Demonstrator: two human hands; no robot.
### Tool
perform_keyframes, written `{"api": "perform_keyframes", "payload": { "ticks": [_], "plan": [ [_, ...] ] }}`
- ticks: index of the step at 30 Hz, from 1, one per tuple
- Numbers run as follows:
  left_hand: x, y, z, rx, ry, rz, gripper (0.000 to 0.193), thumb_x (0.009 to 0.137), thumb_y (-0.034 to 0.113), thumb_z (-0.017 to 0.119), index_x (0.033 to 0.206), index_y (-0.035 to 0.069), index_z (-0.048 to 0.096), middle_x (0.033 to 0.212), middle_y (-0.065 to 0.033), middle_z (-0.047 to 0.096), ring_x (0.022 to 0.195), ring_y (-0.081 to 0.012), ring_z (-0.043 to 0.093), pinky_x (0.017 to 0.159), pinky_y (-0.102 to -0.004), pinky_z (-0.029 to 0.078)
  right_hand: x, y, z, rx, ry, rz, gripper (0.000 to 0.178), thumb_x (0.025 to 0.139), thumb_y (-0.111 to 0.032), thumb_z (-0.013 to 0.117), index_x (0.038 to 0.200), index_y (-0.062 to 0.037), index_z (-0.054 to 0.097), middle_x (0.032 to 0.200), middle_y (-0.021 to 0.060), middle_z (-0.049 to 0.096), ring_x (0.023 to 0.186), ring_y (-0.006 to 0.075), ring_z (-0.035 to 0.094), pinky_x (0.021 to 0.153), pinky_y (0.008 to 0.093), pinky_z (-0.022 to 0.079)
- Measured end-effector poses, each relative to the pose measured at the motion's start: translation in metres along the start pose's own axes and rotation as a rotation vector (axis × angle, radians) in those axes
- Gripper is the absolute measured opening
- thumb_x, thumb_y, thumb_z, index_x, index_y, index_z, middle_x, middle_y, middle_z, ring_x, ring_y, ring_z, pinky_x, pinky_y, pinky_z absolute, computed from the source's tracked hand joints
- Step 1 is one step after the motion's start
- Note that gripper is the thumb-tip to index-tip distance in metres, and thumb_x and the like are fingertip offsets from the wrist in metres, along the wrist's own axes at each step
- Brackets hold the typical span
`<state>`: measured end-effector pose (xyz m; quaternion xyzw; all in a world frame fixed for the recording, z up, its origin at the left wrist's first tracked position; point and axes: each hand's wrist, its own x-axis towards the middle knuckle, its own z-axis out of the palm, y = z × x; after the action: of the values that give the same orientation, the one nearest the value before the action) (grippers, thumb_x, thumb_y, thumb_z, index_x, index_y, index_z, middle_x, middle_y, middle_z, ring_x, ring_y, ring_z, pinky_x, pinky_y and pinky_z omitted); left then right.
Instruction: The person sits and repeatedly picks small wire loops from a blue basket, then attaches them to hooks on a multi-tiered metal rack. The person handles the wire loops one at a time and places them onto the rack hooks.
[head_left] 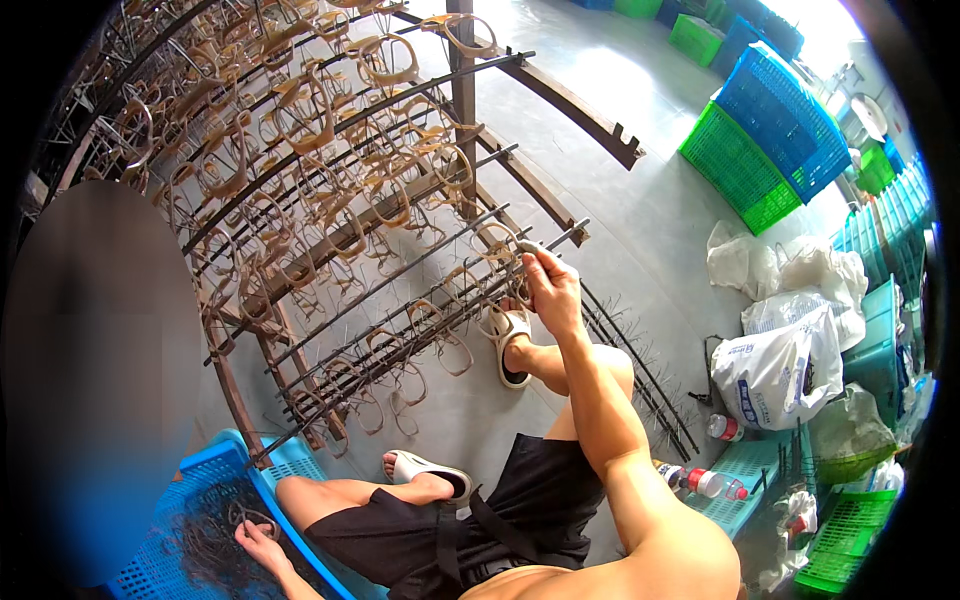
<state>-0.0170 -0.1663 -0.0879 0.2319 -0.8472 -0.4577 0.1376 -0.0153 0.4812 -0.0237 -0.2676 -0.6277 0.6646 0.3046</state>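
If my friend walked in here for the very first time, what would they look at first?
Probably the big rack filling the upper left, crowded with curly brown loops, with the right hand at its near edge. Next might come the bright blue crate stacked with a green crate at upper right, then the tangled dark strands inside the blue basket at lower left.
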Motion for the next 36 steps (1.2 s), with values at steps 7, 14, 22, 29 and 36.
{"api": "perform_keyframes", "payload": {
  "ticks": [7,14,22,29,36],
  "plan": [
    [-0.020,0.052,-0.005,0.011,0.013,0.129,0.027,0.096,0.022,0.047,0.108,0.000,0.058,0.073,-0.0036,0.053,0.069,-0.0118,0.047,0.064,-0.0271,0.040,0.011,0.005,-0.006,0.018,0.075,-0.055,0.019,0.090,-0.016,0.057,0.099,-0.0013,0.064,0.060,-0.0072,0.048,0.050,0.0005,0.038,0.043,0.0183,0.030],
    [-0.043,0.081,-0.010,-0.108,0.010,0.229,0.031,0.097,0.022,0.044,0.122,0.002,0.043,0.087,-0.0053,0.057,0.064,-0.0076,0.039,0.059,-0.0197,0.035,0.002,0.008,0.000,-0.094,0.055,-0.062,0.023,0.090,-0.018,0.057,0.108,-0.0065,0.064,0.058,-0.0082,0.045,0.050,0.0017,0.038,0.042,0.0200,0.030],
    [-0.059,0.111,-0.010,-0.085,0.112,0.189,0.030,0.096,0.024,0.047,0.111,-0.001,0.054,0.080,-0.0068,0.061,0.060,-0.0082,0.042,0.053,-0.0221,0.036,0.003,0.009,0.001,-0.121,0.028,-0.119,0.023,0.091,-0.018,0.056,0.109,-0.0059,0.064,0.062,-0.0088,0.046,0.050,0.0017,0.037,0.042,0.0203,0.030],
    [-0.070,0.127,-0.009,-0.062,0.143,0.159,0.034,0.095,0.029,0.048,0.106,-0.001,0.059,0.061,-0.0011,0.049,0.055,-0.0082,0.042,0.049,-0.0229,0.033,0.001,0.001,0.002,-0.147,0.046,-0.124,0.022,0.091,-0.017,0.055,0.109,-0.0067,0.063,0.057,-0.0061,0.043,0.047,0.0033,0.039,0.041,0.0216,0.032],
    [-0.080,0.142,-0.005,-0.105,0.136,0.160,0.031,0.095,0.031,0.048,0.101,0.003,0.060,0.060,0.0024,0.043,0.054,-0.0062,0.039,0.048,-0.0217,0.028,-0.003,0.002,0.008,-0.104,0.072,-0.111,0.021,0.091,-0.018,0.055,0.106,-0.0063,0.064,0.057,-0.0066,0.044,0.048,0.0025,0.038,0.042,0.0216,0.031]
  ]
}}
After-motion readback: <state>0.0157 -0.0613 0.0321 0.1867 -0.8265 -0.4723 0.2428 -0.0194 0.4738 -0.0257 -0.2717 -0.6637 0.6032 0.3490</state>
